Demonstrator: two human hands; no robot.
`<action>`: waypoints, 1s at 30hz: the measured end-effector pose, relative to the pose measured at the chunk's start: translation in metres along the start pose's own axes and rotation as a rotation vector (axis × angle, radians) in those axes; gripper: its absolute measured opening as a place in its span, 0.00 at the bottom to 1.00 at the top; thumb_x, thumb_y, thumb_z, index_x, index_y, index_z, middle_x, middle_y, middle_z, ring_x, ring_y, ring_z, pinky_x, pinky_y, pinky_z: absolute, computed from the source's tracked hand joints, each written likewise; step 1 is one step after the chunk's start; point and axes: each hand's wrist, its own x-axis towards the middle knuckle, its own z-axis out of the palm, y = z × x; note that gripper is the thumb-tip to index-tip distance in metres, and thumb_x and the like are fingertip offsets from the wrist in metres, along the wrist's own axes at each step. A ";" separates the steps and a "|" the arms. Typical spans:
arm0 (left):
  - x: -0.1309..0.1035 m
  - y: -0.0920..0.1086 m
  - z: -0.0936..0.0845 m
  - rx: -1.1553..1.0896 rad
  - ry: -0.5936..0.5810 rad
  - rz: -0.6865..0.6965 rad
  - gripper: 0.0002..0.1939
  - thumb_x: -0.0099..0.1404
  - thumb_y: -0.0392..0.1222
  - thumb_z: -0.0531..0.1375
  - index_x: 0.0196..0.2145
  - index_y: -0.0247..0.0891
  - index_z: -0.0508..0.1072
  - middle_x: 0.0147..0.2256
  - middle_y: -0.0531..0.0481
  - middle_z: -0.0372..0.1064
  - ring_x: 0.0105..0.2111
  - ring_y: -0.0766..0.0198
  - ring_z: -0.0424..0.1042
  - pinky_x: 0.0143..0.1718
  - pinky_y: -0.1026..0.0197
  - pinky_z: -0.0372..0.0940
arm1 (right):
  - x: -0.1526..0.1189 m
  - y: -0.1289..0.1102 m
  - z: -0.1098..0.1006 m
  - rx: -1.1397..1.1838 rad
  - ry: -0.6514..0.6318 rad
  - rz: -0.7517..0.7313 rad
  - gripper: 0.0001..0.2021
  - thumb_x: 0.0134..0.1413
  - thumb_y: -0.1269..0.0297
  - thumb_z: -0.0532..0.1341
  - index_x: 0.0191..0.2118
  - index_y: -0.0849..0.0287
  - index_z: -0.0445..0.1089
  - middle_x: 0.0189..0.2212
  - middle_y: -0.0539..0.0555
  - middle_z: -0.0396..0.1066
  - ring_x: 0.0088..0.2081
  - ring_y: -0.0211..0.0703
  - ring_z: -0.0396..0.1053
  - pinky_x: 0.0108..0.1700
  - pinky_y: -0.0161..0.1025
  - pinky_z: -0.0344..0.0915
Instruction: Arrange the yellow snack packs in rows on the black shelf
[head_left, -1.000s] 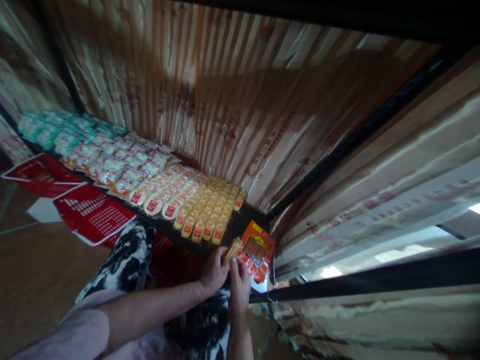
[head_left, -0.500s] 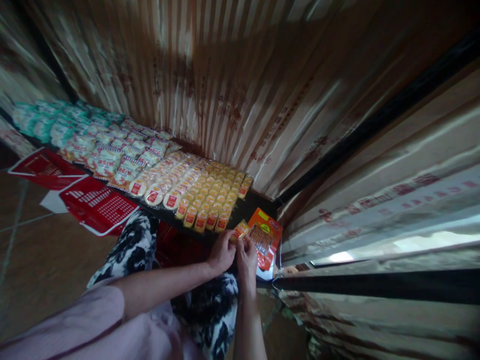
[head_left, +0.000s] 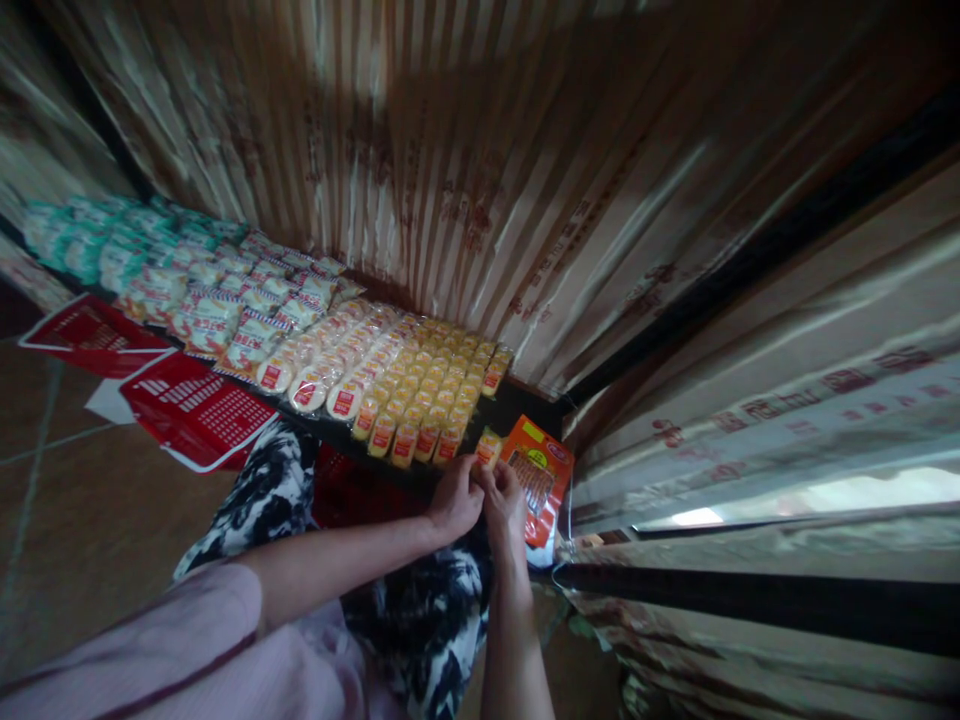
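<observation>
Between my two hands is a small yellow packaged snack (head_left: 488, 446) with an orange-red label, held upright by its near end. My left hand (head_left: 456, 503) pinches it from the left, fingertips closed. Against it, my right hand (head_left: 504, 500) is closed on the same packet from the right. Just left of my hands, rows of matching yellow packaged snacks (head_left: 427, 395) lie on a dark shelf (head_left: 501, 405). An orange printed bag (head_left: 553, 465) lies to the right of my fingers.
Farther left come round pale packaged snacks (head_left: 307, 388), white packets (head_left: 251, 340) and green packets (head_left: 124, 255). Red printed sheets (head_left: 202, 405) hang at the front edge. A pleated printed curtain (head_left: 480, 200) backs the shelf, and a dark bar (head_left: 750, 590) runs at the right.
Both hands have moved slightly right with the packaged snack, which now stands more upright, its label facing me. The view has shifted a little.
</observation>
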 end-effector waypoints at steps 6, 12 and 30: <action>0.008 0.005 0.003 -0.031 -0.011 -0.015 0.21 0.57 0.25 0.53 0.48 0.34 0.67 0.50 0.41 0.68 0.51 0.58 0.68 0.56 0.55 0.61 | 0.009 -0.009 -0.003 -0.074 -0.011 -0.090 0.25 0.47 0.45 0.53 0.36 0.62 0.73 0.29 0.58 0.73 0.31 0.47 0.68 0.35 0.40 0.62; 0.014 0.006 0.005 -0.071 -0.006 0.009 0.17 0.61 0.29 0.51 0.47 0.34 0.67 0.48 0.40 0.68 0.51 0.58 0.68 0.55 0.54 0.62 | 0.013 -0.012 -0.004 -0.200 0.019 -0.050 0.25 0.47 0.46 0.49 0.36 0.62 0.72 0.29 0.60 0.73 0.32 0.49 0.68 0.35 0.41 0.61; 0.060 0.009 0.034 -0.126 0.081 0.096 0.10 0.65 0.32 0.48 0.36 0.38 0.68 0.40 0.44 0.70 0.44 0.60 0.69 0.54 0.54 0.61 | 0.072 -0.011 0.007 -0.305 0.016 -0.090 0.23 0.54 0.55 0.46 0.43 0.61 0.72 0.34 0.60 0.74 0.35 0.47 0.70 0.38 0.39 0.62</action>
